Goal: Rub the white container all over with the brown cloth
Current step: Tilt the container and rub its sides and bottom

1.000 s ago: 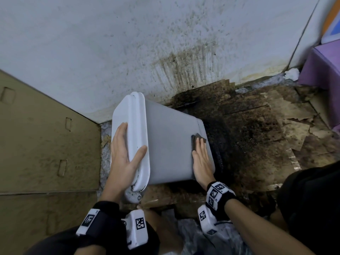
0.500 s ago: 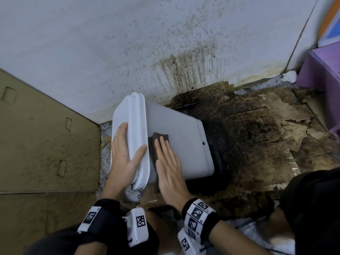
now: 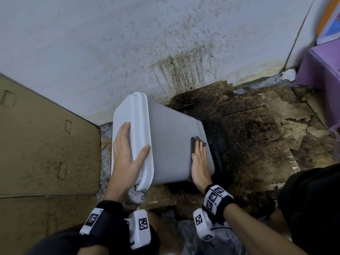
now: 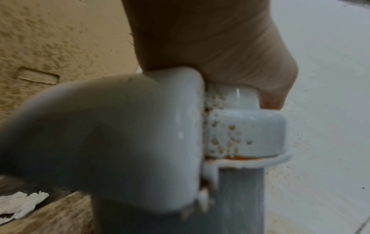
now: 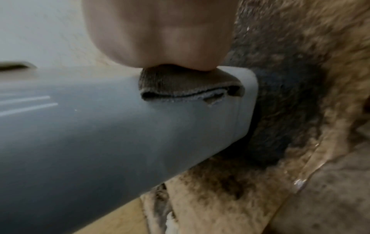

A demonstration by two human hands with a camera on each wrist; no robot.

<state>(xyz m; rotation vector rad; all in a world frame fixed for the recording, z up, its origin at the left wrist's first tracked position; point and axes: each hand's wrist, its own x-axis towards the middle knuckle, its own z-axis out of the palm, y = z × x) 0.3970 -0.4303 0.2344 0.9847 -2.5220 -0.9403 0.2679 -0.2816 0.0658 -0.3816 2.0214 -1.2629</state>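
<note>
Stained floor point(image 3: 257, 137), centre frame: white container point(image 3: 171, 144) lies sideways; left hand point(image 3: 127, 159) clasps its lid, right hand point(image 3: 199, 162) flat-fingered presses brown cloth point(image 3: 197, 142) near the base.

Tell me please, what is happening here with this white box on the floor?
A person is cleaning a white container that lies tipped on its side on a dirty floor beside a stained wall. The left hand holds the lid end to steady it. The right hand presses a folded brown cloth flat against the container's side, near its bottom end.
</note>
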